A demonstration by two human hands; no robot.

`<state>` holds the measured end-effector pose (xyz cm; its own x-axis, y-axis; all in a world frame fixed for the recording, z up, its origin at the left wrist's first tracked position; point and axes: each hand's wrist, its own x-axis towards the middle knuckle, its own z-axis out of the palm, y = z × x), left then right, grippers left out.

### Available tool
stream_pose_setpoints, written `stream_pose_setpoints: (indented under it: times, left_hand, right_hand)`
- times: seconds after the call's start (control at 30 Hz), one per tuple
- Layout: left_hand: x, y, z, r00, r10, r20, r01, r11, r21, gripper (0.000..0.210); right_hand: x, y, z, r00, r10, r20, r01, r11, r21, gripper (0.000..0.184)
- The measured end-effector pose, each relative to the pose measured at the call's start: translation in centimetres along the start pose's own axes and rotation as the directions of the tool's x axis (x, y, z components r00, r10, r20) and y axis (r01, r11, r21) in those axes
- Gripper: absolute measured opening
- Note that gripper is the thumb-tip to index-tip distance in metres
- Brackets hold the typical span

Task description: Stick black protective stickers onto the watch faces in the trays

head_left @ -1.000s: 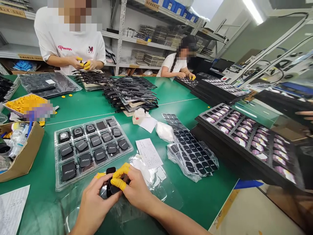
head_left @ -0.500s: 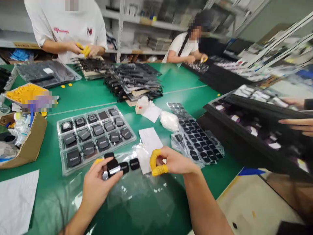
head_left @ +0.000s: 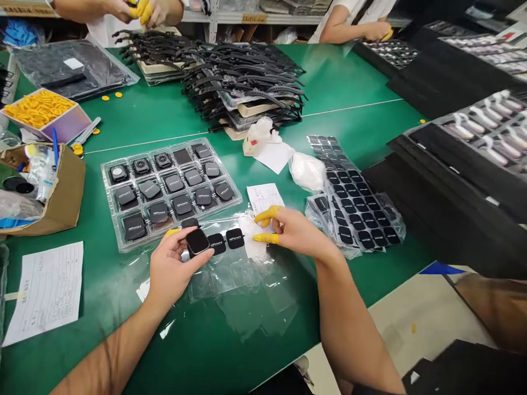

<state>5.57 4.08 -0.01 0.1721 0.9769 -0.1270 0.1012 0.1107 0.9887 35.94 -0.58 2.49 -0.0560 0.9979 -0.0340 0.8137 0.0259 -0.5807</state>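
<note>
My left hand [head_left: 175, 269] grips a smartwatch [head_left: 198, 241] with no strap, its dark screen facing up. Just beyond and beside it lie black square stickers [head_left: 235, 238] with printed lettering, on a clear film [head_left: 242, 274]. My right hand [head_left: 288, 230] has yellow finger cots on thumb and forefinger. These two fingers are apart, over a white wipe [head_left: 252, 241] and near a printed slip [head_left: 265, 197]; whether they touch the wipe I cannot tell. Behind my left hand, a clear plastic tray [head_left: 119, 241] holds several watches, most topped with black stickers.
Sticker sheets [head_left: 362, 219] lie right of a white bundle [head_left: 307, 171]. A pile of black straps and trays [head_left: 247, 82] stands at the back. At left are a box of yellow finger cots [head_left: 61, 123] and a cardboard box [head_left: 66, 192]. Black trays [head_left: 444, 181] crowd the right; co-workers' hands [head_left: 140, 11] are across the table.
The view has tipped downward. In my left hand the watch has turned so its screen faces me. The curled thumb and forefinger of my right hand have straightened towards the left.
</note>
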Motion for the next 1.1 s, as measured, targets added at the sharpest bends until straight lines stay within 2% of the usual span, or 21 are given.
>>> stream_pose_setpoints:
  times: [0.07,0.13,0.2,0.23,0.27,0.33,0.4,0.47,0.57,0.67,0.73,0.83,0.9,1.0,1.07,1.1]
  left_hand:
    - [-0.1,0.0,0.0,1.000,0.025,0.019,-0.025,1.000,0.009,0.053]
    - [-0.2,-0.2,-0.1,0.998,0.043,0.046,-0.044,0.999,0.030,0.050]
    - [-0.3,-0.4,-0.2,0.995,0.057,0.078,-0.063,0.996,0.071,0.049]
    - [-0.4,-0.6,-0.3,0.994,0.067,0.089,-0.076,0.992,0.096,0.049]
    - [-0.4,-0.7,-0.3,0.992,0.081,0.097,-0.093,0.988,0.121,0.048]
    - [-0.4,-0.8,-0.4,0.986,0.126,0.109,-0.143,0.975,0.171,0.049]
    - [-0.4,-0.9,-0.4,0.975,0.185,0.127,-0.209,0.954,0.215,0.049]
    - [-0.4,-0.9,-0.4,0.964,0.228,0.140,-0.257,0.934,0.249,0.047]
    - [-0.4,-1.0,-0.4,0.961,0.244,0.130,-0.271,0.928,0.257,0.045]
    - [-0.4,-1.2,-0.4,0.950,0.271,0.156,-0.305,0.915,0.266,0.048]
    - [-0.4,-1.1,-0.4,0.951,0.266,0.156,-0.299,0.917,0.264,0.046]
    - [-0.5,-0.8,-0.3,0.973,0.198,0.122,-0.223,0.942,0.249,0.044]
    - [-0.5,-0.6,-0.3,0.978,0.168,0.122,-0.195,0.945,0.264,0.045]
    - [-0.5,-0.4,-0.3,0.973,0.183,0.138,-0.215,0.938,0.273,0.045]
    - [-0.5,-0.4,-0.3,0.973,0.188,0.134,-0.217,0.944,0.247,0.043]
    - [-0.5,-0.4,-0.3,0.974,0.182,0.132,-0.209,0.950,0.234,0.043]
  right_hand:
    - [0.2,0.6,0.5,0.999,-0.038,0.004,0.037,0.999,0.030,0.015]
    - [0.1,0.6,0.8,0.986,-0.076,-0.150,0.080,0.997,0.021,0.018]
    - [0.0,-0.3,1.1,0.914,-0.088,-0.396,0.112,0.993,0.038,0.021]
    - [0.1,-1.2,1.3,0.865,-0.099,-0.491,0.151,0.986,0.069,0.021]
    - [0.2,-2.3,1.7,0.835,-0.125,-0.535,0.213,0.971,0.105,0.019]
    - [0.7,-4.9,3.2,0.818,-0.268,-0.509,0.385,0.913,0.137,0.017]
    - [1.4,-7.3,5.2,0.797,-0.461,-0.391,0.522,0.851,0.060,0.018]
    - [2.0,-8.5,6.8,0.785,-0.534,-0.314,0.556,0.831,-0.024,0.013]
    - [2.2,-8.4,7.7,0.804,-0.498,-0.325,0.504,0.861,-0.069,0.009]
    - [2.0,-7.7,7.4,0.805,-0.500,-0.319,0.516,0.856,-0.040,0.009]
    - [2.1,-7.4,7.0,0.808,-0.485,-0.334,0.478,0.872,-0.108,0.004]
    - [2.1,-7.4,6.6,0.801,-0.392,-0.453,0.299,0.916,-0.266,0.007]
    - [1.8,-7.7,6.6,0.786,-0.334,-0.520,0.271,0.942,-0.195,0.008]
    - [1.4,-8.1,7.0,0.841,-0.345,-0.417,0.385,0.923,0.014,0.006]
    - [1.5,-7.8,6.9,0.877,-0.338,-0.341,0.350,0.936,-0.027,0.013]
    - [1.6,-7.4,6.6,0.889,-0.297,-0.348,0.276,0.955,-0.112,0.018]
